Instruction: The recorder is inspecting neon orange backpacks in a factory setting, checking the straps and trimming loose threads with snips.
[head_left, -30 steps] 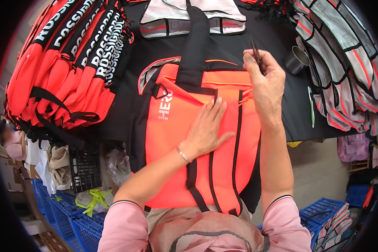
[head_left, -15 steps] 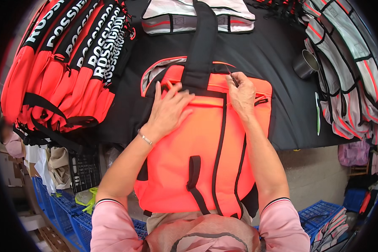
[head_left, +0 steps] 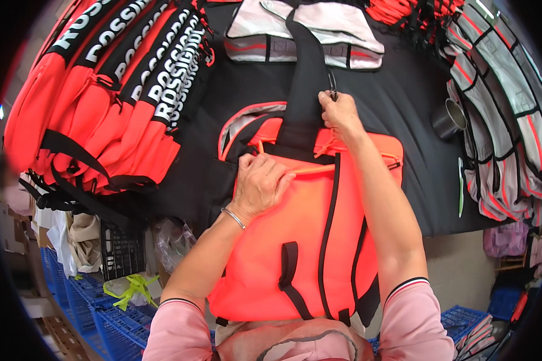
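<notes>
A bright orange bag [head_left: 271, 246] with black piping and a black webbing loop lies across the near edge of the black-covered table. My left hand [head_left: 262, 185] has its fingers curled over the bag's upper edge, beside an orange strip along the opening. My right hand [head_left: 341, 115] is closed round small dark thread snips [head_left: 332, 85], which point away from me. It is above the far end of the bag, beside a wide black strap [head_left: 306, 78] that runs out toward the back. At the upper left of the bag, a flap with grey lining [head_left: 238, 123] stands open.
Stacked red and black bags [head_left: 102, 120] fill the left; grey pieces with red stripes [head_left: 500, 102] lie at the right. Near those stand a dark metal cup [head_left: 448, 119] and a thin green-and-white stick [head_left: 461, 192]. A grey-white bag piece [head_left: 337, 27] lies at the back. Blue crates [head_left: 117, 322] are below.
My right hand has moved with the snips away from the bag's edge, farther back beside the strap. My left fingers, spread before, now curl over the edge. The whole view has shifted slightly.
</notes>
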Available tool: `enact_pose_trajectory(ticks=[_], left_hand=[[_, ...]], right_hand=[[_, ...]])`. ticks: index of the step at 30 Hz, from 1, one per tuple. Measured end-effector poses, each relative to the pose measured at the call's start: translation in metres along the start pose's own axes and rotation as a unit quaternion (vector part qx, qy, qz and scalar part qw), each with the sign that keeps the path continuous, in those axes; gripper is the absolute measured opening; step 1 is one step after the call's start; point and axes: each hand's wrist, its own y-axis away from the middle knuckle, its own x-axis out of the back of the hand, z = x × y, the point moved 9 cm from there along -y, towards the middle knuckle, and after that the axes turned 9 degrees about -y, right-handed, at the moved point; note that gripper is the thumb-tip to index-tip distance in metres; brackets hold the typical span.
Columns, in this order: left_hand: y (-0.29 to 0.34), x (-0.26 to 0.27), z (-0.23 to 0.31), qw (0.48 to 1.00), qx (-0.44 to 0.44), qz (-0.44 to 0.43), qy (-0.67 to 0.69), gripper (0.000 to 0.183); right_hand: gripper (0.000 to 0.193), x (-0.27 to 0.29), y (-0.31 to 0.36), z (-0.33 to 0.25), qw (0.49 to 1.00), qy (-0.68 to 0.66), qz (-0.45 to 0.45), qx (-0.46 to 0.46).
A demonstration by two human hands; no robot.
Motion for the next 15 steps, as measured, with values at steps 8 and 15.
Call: enact_pose_trajectory(ticks=[8,15], left_hand=[[0.02,0.016,-0.059,0.874,0.254,0.18,0.372,0.033],[-0.078,0.044,-0.098,0.792,0.371,0.148,0.461,0.041]], right_hand=[[0.035,-0.02,0.098,-0.073,0.985,-0.099,0.006,0.144],[0.029,-0.022,0.198,-0.046,0.983,-0.021,-0.025,0.183]])
